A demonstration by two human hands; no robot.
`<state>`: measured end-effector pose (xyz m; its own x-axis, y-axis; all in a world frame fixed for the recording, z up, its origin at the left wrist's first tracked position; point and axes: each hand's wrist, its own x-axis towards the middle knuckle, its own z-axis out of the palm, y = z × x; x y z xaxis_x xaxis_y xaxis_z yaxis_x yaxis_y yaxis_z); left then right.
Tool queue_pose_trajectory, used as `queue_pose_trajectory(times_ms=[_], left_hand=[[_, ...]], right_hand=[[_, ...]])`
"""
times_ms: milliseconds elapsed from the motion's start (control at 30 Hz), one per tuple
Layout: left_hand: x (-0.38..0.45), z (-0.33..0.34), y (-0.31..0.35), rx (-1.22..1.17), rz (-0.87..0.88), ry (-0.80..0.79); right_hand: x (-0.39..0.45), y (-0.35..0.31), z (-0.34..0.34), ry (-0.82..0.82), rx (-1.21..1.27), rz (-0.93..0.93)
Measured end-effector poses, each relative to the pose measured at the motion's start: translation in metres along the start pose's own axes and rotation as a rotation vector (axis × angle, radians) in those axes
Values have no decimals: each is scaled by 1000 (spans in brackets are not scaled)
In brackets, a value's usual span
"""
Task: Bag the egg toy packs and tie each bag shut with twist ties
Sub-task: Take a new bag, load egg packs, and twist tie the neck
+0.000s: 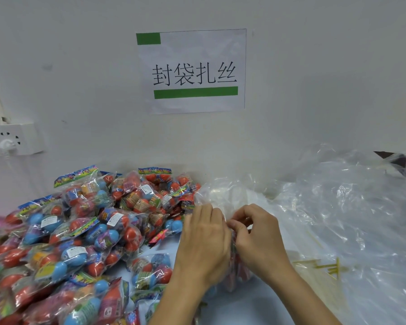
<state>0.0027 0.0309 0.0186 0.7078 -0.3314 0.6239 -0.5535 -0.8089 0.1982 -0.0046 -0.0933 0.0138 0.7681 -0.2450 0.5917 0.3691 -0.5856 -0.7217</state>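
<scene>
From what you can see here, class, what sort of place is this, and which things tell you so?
Probably a packing station in a small factory or workshop: a printed station sign on the wall, a heap of egg toy packs, and loose clear plastic bags with twist ties beside them.

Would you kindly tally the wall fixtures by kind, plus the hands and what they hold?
Paper sign: 1
Socket strip: 1
Hands, left hand and right hand: 2
Clear bag they grip: 1
Total: 5
</scene>
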Motion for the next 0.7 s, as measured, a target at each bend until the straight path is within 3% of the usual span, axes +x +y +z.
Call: queue_pose_trajectory(times_ms=[100, 267, 433, 533, 700], left_hand=[[1, 3, -3, -144, -82, -82], [8, 2, 1, -695, -423, -7], [10, 1, -2, -952, -505, -36], [9, -3, -4, -997, -475, -49], [6, -4, -6, -852, -357, -49]], right_hand=[[-1, 1, 1, -22, -4, -8], [0, 1, 0, -50, 21, 41], [2, 1, -4, -37, 34, 85], [4, 2, -6, -21, 66, 125], [6, 3, -9, -58, 81, 133]])
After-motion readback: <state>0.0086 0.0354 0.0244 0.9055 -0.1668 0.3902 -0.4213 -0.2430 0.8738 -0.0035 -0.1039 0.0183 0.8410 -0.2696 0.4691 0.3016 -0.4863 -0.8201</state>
